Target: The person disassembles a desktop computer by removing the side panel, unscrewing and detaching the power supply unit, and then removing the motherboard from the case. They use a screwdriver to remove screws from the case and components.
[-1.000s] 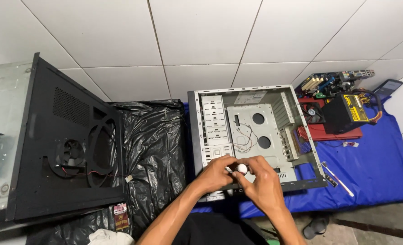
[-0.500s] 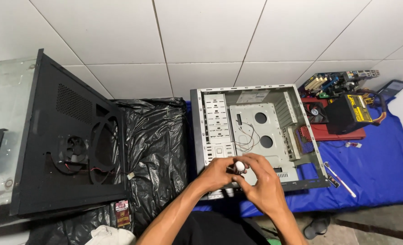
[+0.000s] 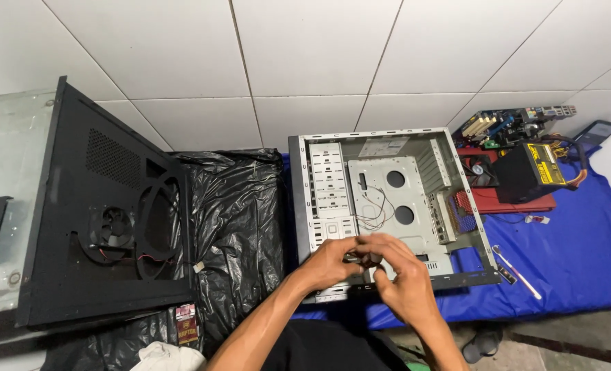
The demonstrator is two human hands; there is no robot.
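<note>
We've got one open computer case (image 3: 388, 206) lying flat, gutted, on one blue cloth (image 3: 580, 254). All positions below are relative to that case.

Hands: both over the case's near edge, meeting at the front rail. Left hand (image 3: 329, 262) and right hand (image 3: 402, 278) are both pinched around one small dark part (image 3: 358, 258) held between the fingertips. The part is mostly covered by fingers, so we can't tell what it is. It sits just above the case's near-left corner, not resting on the floor of the case.

Inside the case:
- one grey motherboard tray with two round holes (image 3: 395, 199)
- one loose bundle of thin wires (image 3: 374, 209) lying across the tray
- one drive cage stack on its left side (image 3: 327, 185)

Left of the case:
- one black plastic sheet (image 3: 240, 227), touching the case's side
- one black side panel (image 3: 106, 213) beyond that, with one fan (image 3: 115, 225) mounted on it
- one small red-brown packet (image 3: 186, 324) at the panel's near corner

Right of the case:
- one black power supply (image 3: 529, 172) with a yellow label
- one motherboard (image 3: 518, 122) behind it
- one loose fan (image 3: 476, 168) just beside the case wall
- one screwdriver (image 3: 518, 273) on the cloth, near the case's near-right corner
</note>
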